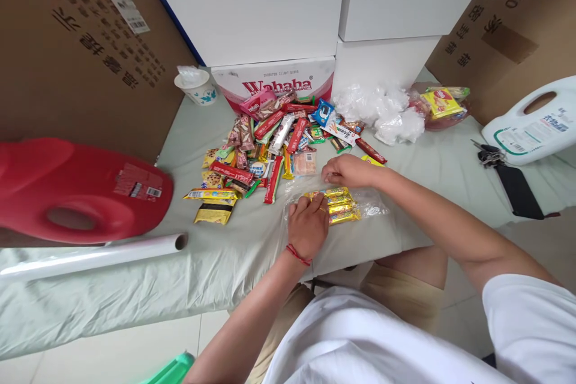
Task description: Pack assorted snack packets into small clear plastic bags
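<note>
Head view shows our left hand [309, 223], fingers loosely spread, over the yellow bars [345, 216] amid clear plastic [377, 206] on the tabletop [252, 249], and our right hand [342, 170] curled narrow beyond them, whether gripping we cannot tell, so we should steady the row without snagging the plastic

We see yellow bars [344, 216] near, pale green cloth [216, 276], a red jug [130, 192] left, a white jug [531, 126] right, and, far left, a white cup [191, 91] with blue leaf print.
</note>
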